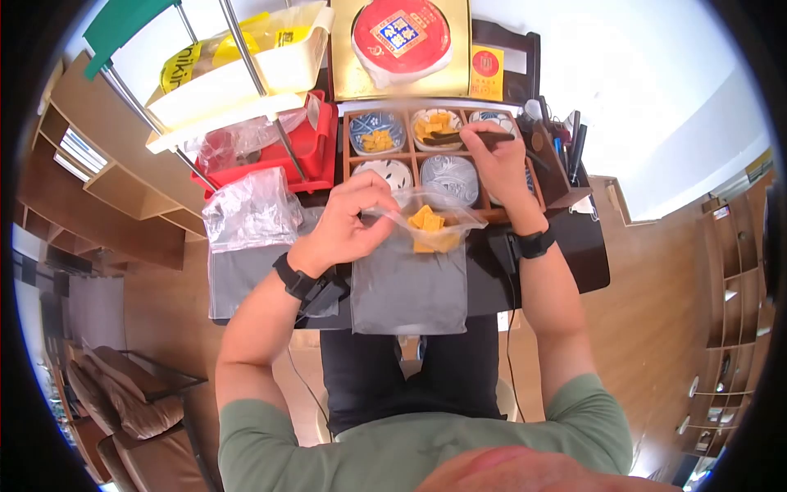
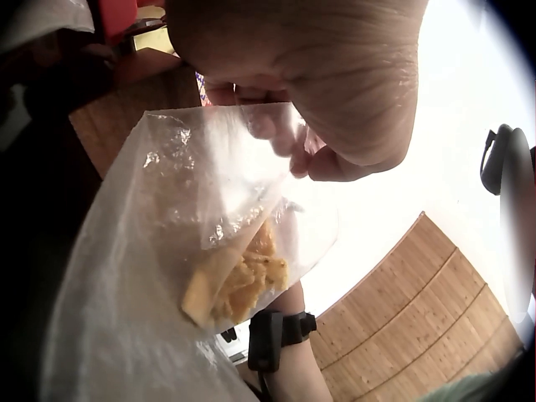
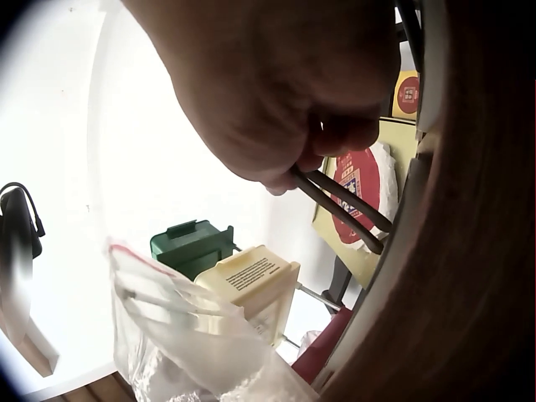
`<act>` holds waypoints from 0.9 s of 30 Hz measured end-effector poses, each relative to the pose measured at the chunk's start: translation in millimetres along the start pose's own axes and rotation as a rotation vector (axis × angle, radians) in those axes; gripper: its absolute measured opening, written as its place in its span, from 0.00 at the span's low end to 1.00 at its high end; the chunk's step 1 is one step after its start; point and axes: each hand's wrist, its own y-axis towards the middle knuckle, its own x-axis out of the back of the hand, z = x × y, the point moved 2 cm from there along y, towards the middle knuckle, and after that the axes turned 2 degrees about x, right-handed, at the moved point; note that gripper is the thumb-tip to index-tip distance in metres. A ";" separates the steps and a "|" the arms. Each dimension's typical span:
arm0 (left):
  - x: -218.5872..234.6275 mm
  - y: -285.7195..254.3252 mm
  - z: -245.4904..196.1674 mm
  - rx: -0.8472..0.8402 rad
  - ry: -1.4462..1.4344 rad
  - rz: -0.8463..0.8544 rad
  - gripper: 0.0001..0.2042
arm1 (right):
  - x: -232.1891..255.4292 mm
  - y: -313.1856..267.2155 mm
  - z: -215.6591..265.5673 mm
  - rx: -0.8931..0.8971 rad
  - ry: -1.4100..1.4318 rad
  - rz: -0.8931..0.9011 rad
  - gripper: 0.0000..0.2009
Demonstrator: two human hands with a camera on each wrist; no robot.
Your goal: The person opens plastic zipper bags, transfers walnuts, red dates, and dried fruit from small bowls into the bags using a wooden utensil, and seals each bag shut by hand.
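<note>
My left hand (image 1: 354,215) pinches the upper edge of a clear plastic bag (image 1: 408,295), which hangs over the table's front edge. Several flat yellow-orange pieces (image 1: 426,220) lie inside the bag near its mouth, seen through the film in the left wrist view too. My right hand (image 1: 502,168) grips a pair of dark chopsticks (image 3: 345,205), their tips over the back middle bowl (image 1: 434,119) in the head view. That bowl holds more yellow pieces, as does the blue patterned bowl (image 1: 377,131) to its left. A grey patterned bowl (image 1: 449,179) sits in front.
The bowls stand in a wooden divided box (image 1: 414,156). Left of it are a red basket (image 1: 324,156), a cream bin (image 1: 287,70) on a rack and more clear bags (image 1: 250,213). A gold box with a red round package (image 1: 402,37) is behind; a pen holder (image 1: 557,164) stands right.
</note>
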 end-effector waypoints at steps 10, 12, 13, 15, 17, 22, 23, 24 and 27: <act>-0.1 0.0 1.1 -0.005 0.003 0.009 0.06 | -5.2 1.0 -4.3 0.078 -0.038 -0.077 0.06; -0.1 -0.7 1.8 -0.015 0.008 0.019 0.06 | -5.2 0.0 -2.4 0.067 -0.035 -0.079 0.06; 0.0 -0.3 1.7 -0.016 0.010 0.020 0.06 | -4.8 0.3 -1.8 0.054 -0.032 -0.079 0.06; 0.4 0.7 2.2 -0.018 0.012 0.020 0.06 | -4.4 0.7 -2.1 0.034 -0.026 -0.068 0.06; 0.5 0.2 2.6 -0.031 0.017 0.019 0.06 | -5.6 0.2 -6.6 0.009 -0.018 -0.055 0.06; -0.3 0.2 2.1 -0.020 0.013 0.007 0.06 | -11.7 -2.3 -10.4 0.063 -0.092 -0.004 0.07; -0.3 0.6 1.8 -0.017 0.011 -0.006 0.06 | -11.9 -1.9 -9.8 0.071 -0.112 -0.002 0.07; -0.3 0.1 1.8 -0.013 0.007 -0.005 0.06 | -12.6 -1.7 -10.1 0.066 -0.113 0.000 0.07; 0.6 0.2 1.8 -0.025 0.031 0.014 0.06 | -12.9 0.8 -6.5 0.140 -0.132 -0.079 0.07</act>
